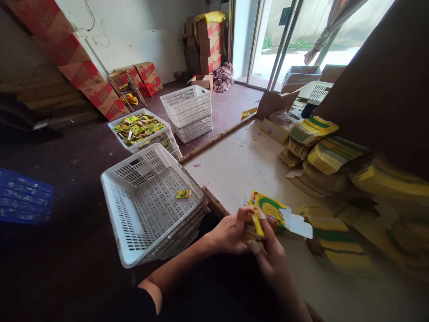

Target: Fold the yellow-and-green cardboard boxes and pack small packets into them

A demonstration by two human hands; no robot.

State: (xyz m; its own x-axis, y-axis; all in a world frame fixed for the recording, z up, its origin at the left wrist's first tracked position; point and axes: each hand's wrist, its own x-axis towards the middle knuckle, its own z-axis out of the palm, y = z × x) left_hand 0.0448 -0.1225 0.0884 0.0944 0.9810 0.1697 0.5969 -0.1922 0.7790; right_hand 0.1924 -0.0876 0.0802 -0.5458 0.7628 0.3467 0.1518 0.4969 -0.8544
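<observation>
Head view: both hands meet at the table edge, the left hand (229, 233) and right hand (271, 257) pinching a yellow-green flat carton (270, 212) between their fingers. Just left, a white basket (134, 243) holds one small packet (183, 193). Farther off, a second basket (115, 125) is full of packets, their number unclear, then two empty stacked baskets (187, 109)

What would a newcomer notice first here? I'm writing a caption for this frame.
Both hands, left hand and right hand, hold a yellow-green carton at the table's near edge. Left of it stands a white basket with one small packet inside. Flat carton stacks pile up on the right.
</observation>
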